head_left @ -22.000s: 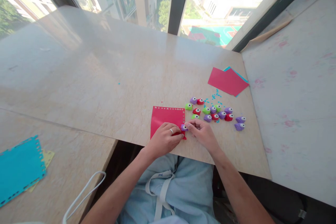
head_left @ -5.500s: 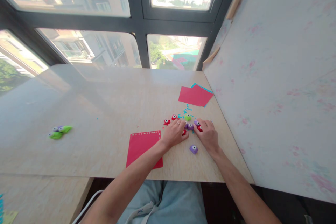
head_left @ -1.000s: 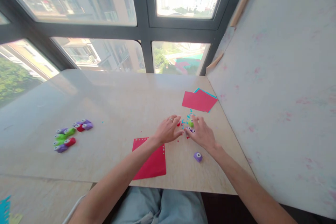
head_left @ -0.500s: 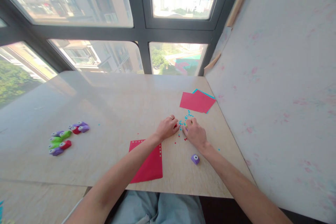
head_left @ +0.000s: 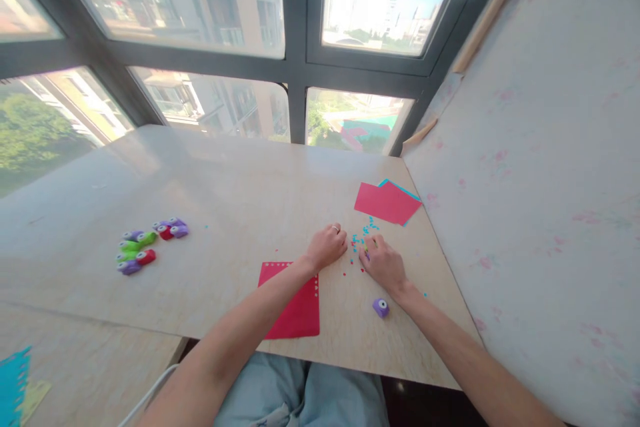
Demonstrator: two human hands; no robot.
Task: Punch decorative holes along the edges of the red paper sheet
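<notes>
Nearest, a red paper sheet with punched holes [head_left: 294,299] lies close to the front edge of the beige stone table [head_left: 240,193], and a small purple punch with a white eye [head_left: 380,307] sits alone just beside the right wrist. Farther in, the left hand [head_left: 327,247] is curled into a loose fist; what it holds I cannot tell. The right hand [head_left: 383,262] has fingers bent together over a small green piece [head_left: 367,246] among blue paper dots [head_left: 361,237]. Far left — well apart, across open tabletop — lies a cluster of purple, green and red punches [head_left: 147,243]. Red and blue sheets [head_left: 387,201] lie near the right edge.

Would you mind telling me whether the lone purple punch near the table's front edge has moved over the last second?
No. The purple punch lies in the same spot, right of the red sheet and under the right hand's wrist.
</notes>
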